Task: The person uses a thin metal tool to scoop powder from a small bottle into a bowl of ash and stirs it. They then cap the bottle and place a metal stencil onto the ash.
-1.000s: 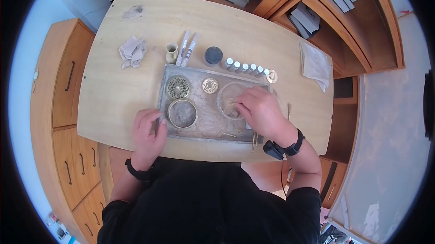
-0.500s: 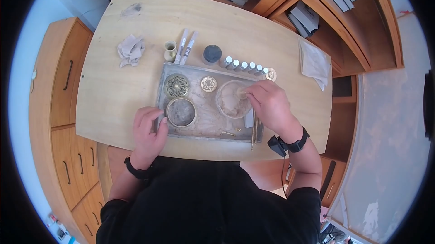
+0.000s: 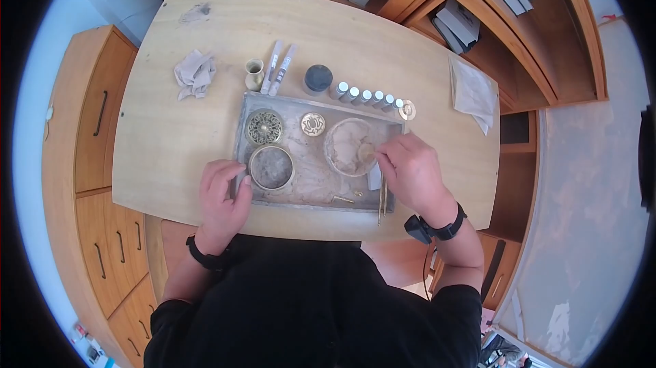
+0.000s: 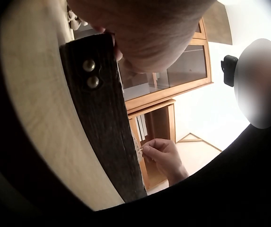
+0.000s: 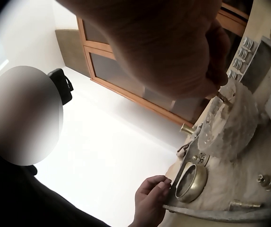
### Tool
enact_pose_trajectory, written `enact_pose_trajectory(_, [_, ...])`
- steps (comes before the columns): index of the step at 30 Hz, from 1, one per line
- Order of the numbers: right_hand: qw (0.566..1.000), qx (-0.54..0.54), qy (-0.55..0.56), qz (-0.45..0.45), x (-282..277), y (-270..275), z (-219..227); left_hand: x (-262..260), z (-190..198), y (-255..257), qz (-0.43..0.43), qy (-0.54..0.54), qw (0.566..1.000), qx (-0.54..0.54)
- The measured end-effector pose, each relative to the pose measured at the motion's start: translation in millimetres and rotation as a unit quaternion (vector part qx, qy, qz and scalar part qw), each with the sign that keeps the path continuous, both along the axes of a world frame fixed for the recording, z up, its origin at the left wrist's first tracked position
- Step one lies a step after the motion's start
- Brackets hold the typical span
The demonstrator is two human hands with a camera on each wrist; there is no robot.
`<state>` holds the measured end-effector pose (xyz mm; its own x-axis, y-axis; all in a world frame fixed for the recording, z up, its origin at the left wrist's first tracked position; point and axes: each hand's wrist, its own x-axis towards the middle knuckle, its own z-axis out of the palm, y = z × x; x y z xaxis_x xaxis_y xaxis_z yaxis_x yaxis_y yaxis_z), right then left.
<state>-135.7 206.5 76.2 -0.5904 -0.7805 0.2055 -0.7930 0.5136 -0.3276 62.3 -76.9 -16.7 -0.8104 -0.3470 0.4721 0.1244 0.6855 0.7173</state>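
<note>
My right hand [image 3: 410,170] pinches a small brass tool [image 5: 224,98], its rounded end at the right side of the bumpy glass bowl [image 3: 330,160]. Pale grey ash [image 3: 347,140] lies in that bowl. At the left end of the grey tray [image 3: 321,205], my left hand [image 3: 224,197] grips the tray's edge with fingers and thumb. Just right of it sits a round brass burner [image 3: 292,168] with grey ash inside. Behind the burner are a pierced brass lid [image 3: 264,127] and a smaller patterned brass disc [image 3: 313,124].
Behind the tray stand a brass vase [image 3: 254,74], two labelled tubes [image 3: 275,67], a dark round jar [image 3: 318,79] and a row of silver-capped vials [image 3: 366,96]. Thin brass rods [image 3: 383,197] overlap the tray's right front. Crumpled cloth [image 3: 195,74] lies at left.
My right hand has moved right and slightly toward me, bringing the brass tool from the middle of the bowl to its right side. My left hand stays at the tray's edge.
</note>
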Motion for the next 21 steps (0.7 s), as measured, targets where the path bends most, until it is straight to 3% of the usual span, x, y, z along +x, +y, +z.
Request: enact_pose_trajectory(21, [0.996,-0.023,-0.010,0.085,6,-31,-9,1,3,1,0.007,0.000,1.000,0.000])
